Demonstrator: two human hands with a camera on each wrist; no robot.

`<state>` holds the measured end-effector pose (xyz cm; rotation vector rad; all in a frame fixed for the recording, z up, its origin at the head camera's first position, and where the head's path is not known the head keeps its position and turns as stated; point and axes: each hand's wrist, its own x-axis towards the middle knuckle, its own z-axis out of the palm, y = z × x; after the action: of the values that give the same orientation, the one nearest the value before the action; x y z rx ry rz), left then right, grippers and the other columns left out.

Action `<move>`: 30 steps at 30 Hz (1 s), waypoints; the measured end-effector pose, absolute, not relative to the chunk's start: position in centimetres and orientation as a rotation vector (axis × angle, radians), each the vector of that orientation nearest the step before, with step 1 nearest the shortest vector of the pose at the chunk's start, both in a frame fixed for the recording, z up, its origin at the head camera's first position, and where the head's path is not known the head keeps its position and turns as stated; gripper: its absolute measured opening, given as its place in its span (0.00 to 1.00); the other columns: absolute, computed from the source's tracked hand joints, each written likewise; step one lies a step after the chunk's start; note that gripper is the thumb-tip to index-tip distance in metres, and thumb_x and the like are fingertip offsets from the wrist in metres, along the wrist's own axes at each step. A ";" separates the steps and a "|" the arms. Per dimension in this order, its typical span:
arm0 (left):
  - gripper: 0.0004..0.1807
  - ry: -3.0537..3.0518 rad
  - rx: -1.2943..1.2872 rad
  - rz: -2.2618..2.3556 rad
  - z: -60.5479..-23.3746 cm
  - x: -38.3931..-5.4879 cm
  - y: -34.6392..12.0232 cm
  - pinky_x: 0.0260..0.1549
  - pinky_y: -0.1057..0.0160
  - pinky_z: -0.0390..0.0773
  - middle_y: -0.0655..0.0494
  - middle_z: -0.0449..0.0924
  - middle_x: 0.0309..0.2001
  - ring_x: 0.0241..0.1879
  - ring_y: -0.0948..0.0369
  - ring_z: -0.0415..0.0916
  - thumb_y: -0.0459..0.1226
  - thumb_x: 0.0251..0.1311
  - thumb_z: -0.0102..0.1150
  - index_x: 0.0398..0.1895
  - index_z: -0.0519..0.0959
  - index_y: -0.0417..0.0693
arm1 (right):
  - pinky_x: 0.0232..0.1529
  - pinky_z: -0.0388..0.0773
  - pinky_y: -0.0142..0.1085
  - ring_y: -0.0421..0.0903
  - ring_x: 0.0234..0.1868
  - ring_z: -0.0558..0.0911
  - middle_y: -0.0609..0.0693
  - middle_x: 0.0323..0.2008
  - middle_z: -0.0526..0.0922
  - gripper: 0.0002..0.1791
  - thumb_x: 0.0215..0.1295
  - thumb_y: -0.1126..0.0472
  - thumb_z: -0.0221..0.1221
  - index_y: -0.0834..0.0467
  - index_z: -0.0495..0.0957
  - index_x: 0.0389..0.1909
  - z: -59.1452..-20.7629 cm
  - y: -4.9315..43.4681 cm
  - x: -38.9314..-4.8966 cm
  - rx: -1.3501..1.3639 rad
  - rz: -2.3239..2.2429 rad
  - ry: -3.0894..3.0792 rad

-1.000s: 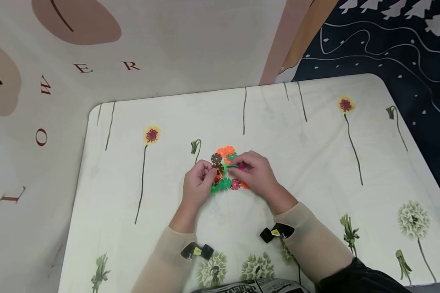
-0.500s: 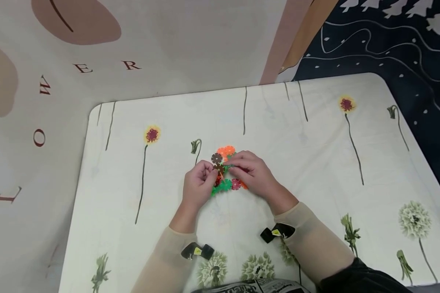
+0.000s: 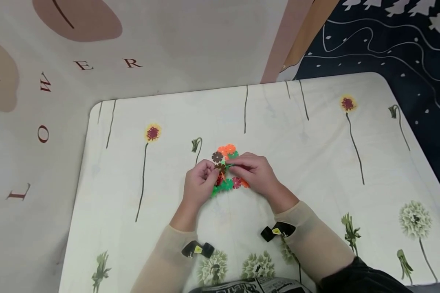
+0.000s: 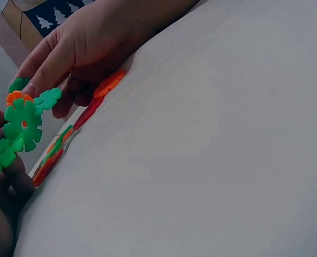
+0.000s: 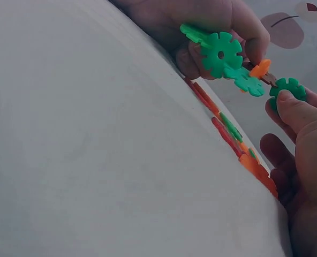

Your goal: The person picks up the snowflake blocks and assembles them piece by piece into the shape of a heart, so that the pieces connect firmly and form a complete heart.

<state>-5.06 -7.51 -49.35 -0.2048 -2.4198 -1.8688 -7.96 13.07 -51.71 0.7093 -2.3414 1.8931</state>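
In the head view my left hand [image 3: 198,183] grips a cluster of joined flower-shaped plastic discs. The right wrist view shows the cluster's green discs [image 5: 221,55], an orange disc [image 5: 261,68] and a brown disc [image 5: 269,78]. Between thumb and fingers, my right hand [image 3: 258,174] pinches a single green disc [image 5: 288,91]. Its edge is at the brown disc's edge; whether the two are locked together I cannot tell. Both hands are just above the table, fingertips close to each other. My left fingers hide part of the cluster.
More loose discs lie on the flower-print tablecloth [image 3: 297,154] beneath and around the hands. Among them are orange discs [image 3: 230,149], a dark brown disc [image 3: 217,156] and a pink disc [image 3: 236,182]. A wall [image 3: 190,44] stands behind the table.
My right hand has moved slightly left with its green disc, bringing it to the brown disc of the cluster. My left hand has stayed nearly still.
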 end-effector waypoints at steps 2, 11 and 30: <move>0.09 -2.420 -0.203 -1.870 -50.4 -5.2 -7.7 0.20 0.72 0.61 0.56 0.69 0.18 0.18 0.68 0.62 0.21 0.66 0.59 0.29 0.75 0.38 | 0.43 0.84 0.35 0.45 0.42 0.86 0.48 0.40 0.91 0.12 0.64 0.72 0.73 0.59 0.92 0.47 -51.7 13.1 -8.0 0.703 1.898 -2.349; 0.09 -2.395 -0.280 -1.946 -51.4 -5.5 -8.2 0.20 0.70 0.71 0.52 0.77 0.19 0.19 0.62 0.71 0.25 0.70 0.58 0.29 0.78 0.40 | 0.39 0.82 0.34 0.45 0.40 0.86 0.49 0.40 0.92 0.12 0.60 0.75 0.74 0.60 0.93 0.43 -51.7 13.1 -8.1 0.785 1.878 -2.340; 0.03 -2.496 -0.374 -1.897 -51.4 -5.4 -8.1 0.24 0.68 0.69 0.58 0.75 0.23 0.22 0.62 0.68 0.29 0.69 0.62 0.37 0.79 0.44 | 0.48 0.82 0.37 0.51 0.46 0.86 0.53 0.44 0.92 0.15 0.59 0.78 0.73 0.63 0.91 0.46 -52.1 13.1 -8.3 0.901 1.800 -2.273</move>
<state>-5.44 -8.10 -51.44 -0.3744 -2.4960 -1.8968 -8.35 13.07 -52.07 0.9014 -2.2725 1.8004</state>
